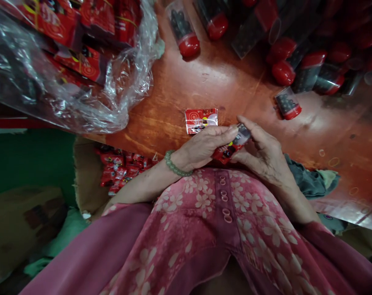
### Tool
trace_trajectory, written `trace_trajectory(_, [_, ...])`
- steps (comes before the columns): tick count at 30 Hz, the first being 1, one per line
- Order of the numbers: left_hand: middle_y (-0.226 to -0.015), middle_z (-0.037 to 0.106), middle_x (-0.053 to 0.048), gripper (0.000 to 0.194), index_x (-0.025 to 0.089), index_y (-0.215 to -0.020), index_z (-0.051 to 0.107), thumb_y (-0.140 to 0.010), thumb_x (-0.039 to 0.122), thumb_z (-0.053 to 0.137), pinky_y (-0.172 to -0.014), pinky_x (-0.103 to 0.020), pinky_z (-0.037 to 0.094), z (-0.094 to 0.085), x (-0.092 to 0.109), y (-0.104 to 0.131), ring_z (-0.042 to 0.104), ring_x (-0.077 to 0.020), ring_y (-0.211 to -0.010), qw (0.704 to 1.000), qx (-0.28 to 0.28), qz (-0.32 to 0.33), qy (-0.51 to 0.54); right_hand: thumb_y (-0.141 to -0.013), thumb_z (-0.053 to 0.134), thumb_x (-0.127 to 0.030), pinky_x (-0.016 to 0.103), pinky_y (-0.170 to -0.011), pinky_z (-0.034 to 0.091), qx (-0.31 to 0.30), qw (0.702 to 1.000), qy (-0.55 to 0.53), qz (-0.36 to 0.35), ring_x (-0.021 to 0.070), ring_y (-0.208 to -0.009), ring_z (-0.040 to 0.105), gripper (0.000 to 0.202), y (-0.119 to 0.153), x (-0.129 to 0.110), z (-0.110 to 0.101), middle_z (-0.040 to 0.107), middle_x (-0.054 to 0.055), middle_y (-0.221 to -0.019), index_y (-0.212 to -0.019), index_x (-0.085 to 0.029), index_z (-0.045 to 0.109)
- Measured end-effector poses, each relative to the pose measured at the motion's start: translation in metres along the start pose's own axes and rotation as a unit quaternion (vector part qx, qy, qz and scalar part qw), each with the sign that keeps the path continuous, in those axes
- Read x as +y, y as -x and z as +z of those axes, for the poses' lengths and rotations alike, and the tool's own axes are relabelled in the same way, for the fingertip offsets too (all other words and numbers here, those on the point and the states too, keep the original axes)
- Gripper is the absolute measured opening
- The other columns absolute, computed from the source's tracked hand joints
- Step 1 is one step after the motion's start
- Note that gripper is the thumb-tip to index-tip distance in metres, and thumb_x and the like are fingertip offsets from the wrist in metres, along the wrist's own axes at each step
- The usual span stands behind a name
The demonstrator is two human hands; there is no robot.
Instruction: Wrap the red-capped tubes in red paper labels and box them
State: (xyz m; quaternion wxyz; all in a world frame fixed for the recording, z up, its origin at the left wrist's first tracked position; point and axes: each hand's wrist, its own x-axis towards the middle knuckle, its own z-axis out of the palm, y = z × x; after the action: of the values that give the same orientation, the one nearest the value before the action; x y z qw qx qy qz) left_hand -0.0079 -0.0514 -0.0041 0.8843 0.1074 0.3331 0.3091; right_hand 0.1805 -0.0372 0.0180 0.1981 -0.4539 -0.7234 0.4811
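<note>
Low over the table's near edge, my left hand (203, 144) and my right hand (262, 153) meet around a small red printed packet (225, 153). A clear tube-shaped container (243, 133) with dark contents shows at the packet's upper right end. Whether it sits inside the packet or against it, I cannot tell. My left thumb presses on top near the tube, its fingers closed underneath. My right fingers and thumb grip from the other side. A flat red packet (201, 120) lies on the table just beyond my left hand.
A clear plastic bag (121, 98) of red packets covers the table (170, 92) at left. Red-capped tubes of dark balls (182, 30) lie at the back, heaped at right. A carton (86, 176) with red packets stands below left. Dark cloth (311, 176) and rubber bands (333, 162) lie right.
</note>
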Motion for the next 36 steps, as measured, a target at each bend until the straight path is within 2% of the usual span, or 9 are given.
trace_trajectory(9, [-0.071, 0.072, -0.003, 0.05, 0.012, -0.085, 0.067, -0.077, 0.059, 0.082, -0.064, -0.023, 0.056, -0.004, -0.017, 0.005, 0.068, -0.0117, -0.063, 1.0, 0.013, 0.007, 0.003, -0.102, 0.055, -0.049, 0.04, -0.09, 0.063, 0.025, 0.999, -0.007, 0.041, 0.023, -0.096, 0.077, 0.047, 0.01, 0.006, 0.023, 0.079, 0.008, -0.112, -0.138, -0.021, 0.067])
trace_trajectory(16, [-0.068, 0.069, -0.001, 0.053, 0.013, -0.085, 0.066, -0.079, 0.064, 0.078, -0.061, -0.022, 0.053, -0.008, -0.028, 0.02, 0.064, -0.0109, -0.06, 0.996, 0.056, 0.053, -0.039, -0.106, 0.045, -0.047, 0.038, -0.1, 0.06, 0.004, 1.0, -0.025, -0.001, 0.0226, -0.114, 0.075, 0.045, 0.008, 0.002, 0.042, 0.076, 0.011, -0.127, -0.134, -0.021, 0.07])
trace_trajectory(21, [-0.078, 0.074, -0.005, 0.048, 0.013, -0.089, 0.07, -0.085, 0.06, 0.074, -0.065, -0.023, 0.056, -0.018, -0.026, 0.067, 0.068, -0.0122, -0.066, 0.984, 0.092, 0.072, -0.131, -0.107, 0.045, -0.041, 0.038, -0.101, 0.06, -0.081, 0.991, -0.027, -0.105, 0.0225, -0.118, 0.073, 0.043, 0.003, -0.006, 0.052, 0.075, 0.014, -0.13, -0.135, -0.017, 0.067])
trace_trajectory(24, [-0.089, 0.077, -0.006, 0.041, 0.017, -0.101, 0.074, -0.09, 0.056, 0.07, -0.071, -0.029, 0.06, -0.035, -0.026, 0.116, 0.071, -0.016, -0.073, 0.952, 0.183, 0.1, -0.224, -0.106, 0.049, -0.042, 0.039, -0.094, 0.06, -0.085, 0.983, 0.019, -0.164, 0.0222, -0.107, 0.074, 0.038, -0.001, -0.011, 0.048, 0.078, 0.011, -0.119, -0.129, -0.02, 0.069])
trace_trajectory(27, [-0.098, 0.08, -0.003, 0.027, 0.027, -0.105, 0.073, -0.095, 0.049, 0.062, -0.073, -0.038, 0.061, -0.067, -0.035, 0.174, 0.074, -0.0209, -0.081, 0.876, 0.355, 0.125, -0.301, -0.102, 0.056, -0.043, 0.042, -0.085, 0.058, -0.013, 0.979, 0.119, -0.163, 0.0243, -0.092, 0.07, 0.032, -0.009, -0.011, 0.045, 0.077, 0.011, -0.102, -0.118, -0.021, 0.073])
trace_trajectory(29, [-0.082, 0.077, 0.0, 0.023, 0.031, -0.099, 0.071, -0.098, 0.047, 0.056, -0.068, -0.04, 0.056, -0.093, -0.044, 0.211, 0.073, -0.023, -0.077, 0.774, 0.478, 0.132, -0.393, -0.098, 0.062, -0.046, 0.048, -0.089, 0.054, 0.002, 0.969, 0.193, -0.155, 0.0291, -0.1, 0.066, 0.036, -0.017, -0.009, 0.048, 0.074, 0.014, -0.111, -0.122, -0.021, 0.071])
trace_trajectory(32, [-0.058, 0.059, 0.0, 0.027, 0.026, -0.083, 0.065, -0.089, 0.053, 0.066, -0.07, -0.043, 0.043, -0.124, -0.053, 0.249, 0.073, -0.036, -0.098, 0.587, 0.579, 0.029, -0.565, -0.092, 0.07, -0.047, 0.058, -0.104, 0.045, -0.024, 0.955, 0.256, -0.146, 0.04, -0.129, 0.054, 0.058, -0.031, -0.004, 0.061, 0.059, 0.023, -0.144, -0.142, -0.018, 0.058])
trace_trajectory(34, [-0.08, 0.07, -0.006, 0.041, 0.024, -0.093, 0.067, -0.082, 0.063, 0.07, -0.08, -0.053, 0.043, -0.132, -0.052, 0.255, 0.061, -0.0477, -0.125, 0.499, 0.607, 0.011, -0.618, -0.092, 0.07, -0.045, 0.061, -0.109, 0.04, -0.041, 0.95, 0.275, -0.143, 0.0431, -0.137, 0.046, 0.065, -0.04, 0.0, 0.071, 0.05, 0.026, -0.153, -0.147, -0.015, 0.052])
trace_trajectory(36, [-0.122, 0.073, -0.011, 0.056, 0.023, -0.117, 0.066, -0.082, 0.066, 0.071, -0.095, -0.063, 0.045, -0.128, -0.045, 0.24, 0.051, -0.0494, -0.139, 0.475, 0.602, 0.077, -0.637, -0.096, 0.065, -0.039, 0.061, -0.107, 0.04, -0.042, 0.945, 0.29, -0.146, 0.0415, -0.134, 0.049, 0.056, -0.047, 0.006, 0.078, 0.051, 0.025, -0.153, -0.145, -0.016, 0.054])
